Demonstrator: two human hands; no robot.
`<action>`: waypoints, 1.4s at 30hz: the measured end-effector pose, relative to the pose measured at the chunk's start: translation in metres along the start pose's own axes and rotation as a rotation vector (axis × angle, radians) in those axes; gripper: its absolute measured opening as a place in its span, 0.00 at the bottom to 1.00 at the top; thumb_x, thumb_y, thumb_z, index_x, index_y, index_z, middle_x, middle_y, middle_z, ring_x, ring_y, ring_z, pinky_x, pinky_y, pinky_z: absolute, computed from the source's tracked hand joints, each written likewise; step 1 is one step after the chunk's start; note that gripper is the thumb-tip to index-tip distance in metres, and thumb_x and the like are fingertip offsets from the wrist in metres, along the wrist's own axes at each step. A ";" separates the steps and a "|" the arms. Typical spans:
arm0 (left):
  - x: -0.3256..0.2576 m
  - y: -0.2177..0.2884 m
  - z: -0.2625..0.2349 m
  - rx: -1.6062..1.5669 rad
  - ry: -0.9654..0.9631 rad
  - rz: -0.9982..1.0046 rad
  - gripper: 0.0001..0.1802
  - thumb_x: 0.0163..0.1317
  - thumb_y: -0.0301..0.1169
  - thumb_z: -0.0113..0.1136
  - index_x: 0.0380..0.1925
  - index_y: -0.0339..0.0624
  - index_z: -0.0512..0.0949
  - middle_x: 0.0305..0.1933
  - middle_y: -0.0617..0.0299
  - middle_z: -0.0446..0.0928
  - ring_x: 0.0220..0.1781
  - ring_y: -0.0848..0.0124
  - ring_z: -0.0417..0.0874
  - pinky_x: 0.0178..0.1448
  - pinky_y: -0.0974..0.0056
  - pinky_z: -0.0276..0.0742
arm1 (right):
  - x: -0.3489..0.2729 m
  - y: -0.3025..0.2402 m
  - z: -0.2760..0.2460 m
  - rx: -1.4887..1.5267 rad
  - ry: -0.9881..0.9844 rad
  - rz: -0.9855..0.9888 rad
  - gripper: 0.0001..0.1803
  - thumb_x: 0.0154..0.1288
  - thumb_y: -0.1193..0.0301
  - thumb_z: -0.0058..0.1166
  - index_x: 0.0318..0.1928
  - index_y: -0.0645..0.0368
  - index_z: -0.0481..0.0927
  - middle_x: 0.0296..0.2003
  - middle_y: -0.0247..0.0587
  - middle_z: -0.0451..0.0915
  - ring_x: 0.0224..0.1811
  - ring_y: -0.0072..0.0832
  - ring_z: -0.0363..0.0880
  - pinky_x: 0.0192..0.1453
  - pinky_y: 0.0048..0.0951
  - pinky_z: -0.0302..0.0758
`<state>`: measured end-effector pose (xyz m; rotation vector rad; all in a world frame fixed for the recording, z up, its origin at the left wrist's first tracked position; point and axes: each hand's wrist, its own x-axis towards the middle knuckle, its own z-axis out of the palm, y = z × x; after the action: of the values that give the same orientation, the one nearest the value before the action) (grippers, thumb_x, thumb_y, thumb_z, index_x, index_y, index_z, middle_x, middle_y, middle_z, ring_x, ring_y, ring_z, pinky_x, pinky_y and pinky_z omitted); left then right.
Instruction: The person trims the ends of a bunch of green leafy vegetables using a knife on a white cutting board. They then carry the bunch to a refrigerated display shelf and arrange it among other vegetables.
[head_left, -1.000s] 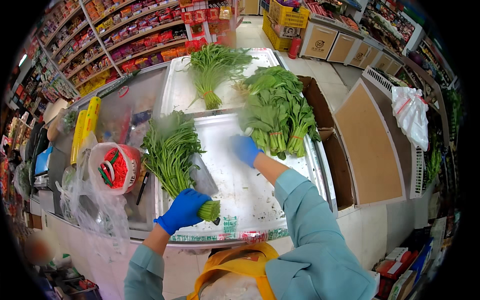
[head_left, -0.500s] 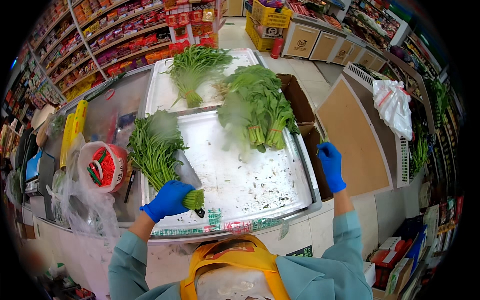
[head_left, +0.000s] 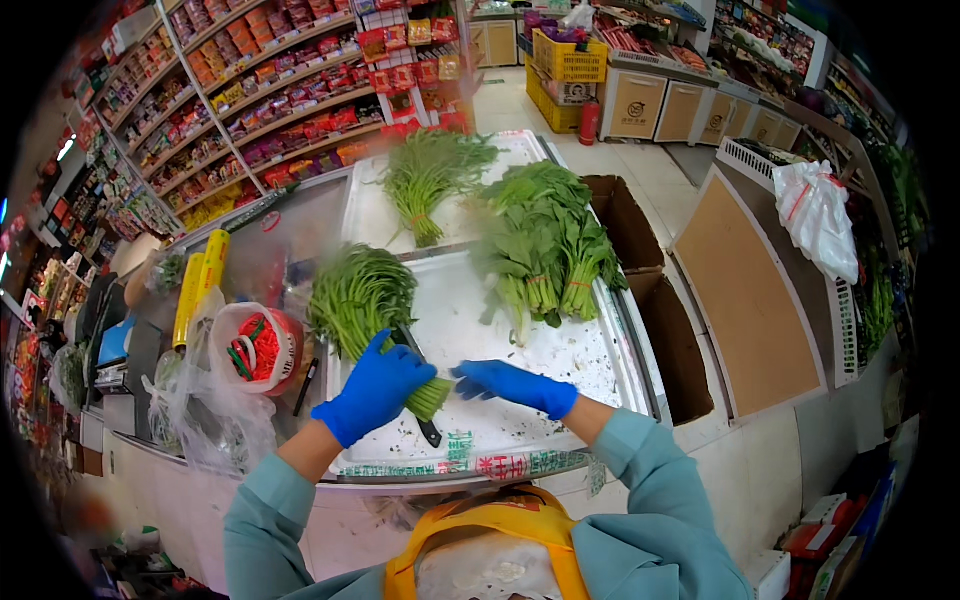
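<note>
Head view: green bunch (head_left: 362,308) gripped in left hand (head_left: 378,392), at the white tray's (head_left: 462,298) left side.
Right hand (head_left: 515,387) over the tray, fingers loose, seemingly empty. Could get cut on the tray's knife (head_left: 430,433) if grabbing without looking. Red and green writing on tape (head_left: 528,463) along the tray's near edge; dark letters on tub (head_left: 288,362) left of it.
</note>
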<state>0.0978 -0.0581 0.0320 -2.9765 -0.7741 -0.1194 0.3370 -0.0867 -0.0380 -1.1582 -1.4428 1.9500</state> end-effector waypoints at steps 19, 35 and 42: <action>-0.056 -0.016 0.071 -2.236 0.217 -0.740 0.28 0.62 0.49 0.50 0.57 0.44 0.66 0.54 0.57 0.71 0.52 0.64 0.73 0.57 0.57 0.68 | 0.062 -0.020 0.068 0.227 -0.095 -0.197 0.26 0.59 0.66 0.57 0.55 0.67 0.68 0.44 0.45 0.77 0.43 0.28 0.77 0.50 0.29 0.74; 0.160 0.108 -0.027 -1.721 0.001 -0.215 0.27 0.47 0.23 0.63 0.50 0.34 0.71 0.47 0.52 0.77 0.44 0.63 0.80 0.51 0.58 0.76 | -0.189 -0.078 -0.061 -0.552 1.136 -0.935 0.23 0.59 0.76 0.54 0.56 0.57 0.72 0.45 0.44 0.77 0.37 0.24 0.76 0.41 0.25 0.73; 0.265 0.219 -0.037 -1.674 -0.004 -0.274 0.27 0.44 0.24 0.66 0.48 0.36 0.73 0.42 0.57 0.78 0.41 0.67 0.80 0.47 0.63 0.76 | -0.290 -0.042 -0.170 -0.430 1.226 -1.008 0.08 0.58 0.78 0.55 0.40 0.60 0.81 0.33 0.41 0.80 0.31 0.24 0.79 0.38 0.27 0.76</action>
<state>0.4332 -0.1243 0.0841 -4.1522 -1.6726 -1.4024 0.6315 -0.1975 0.0881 -1.0796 -1.2531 0.1140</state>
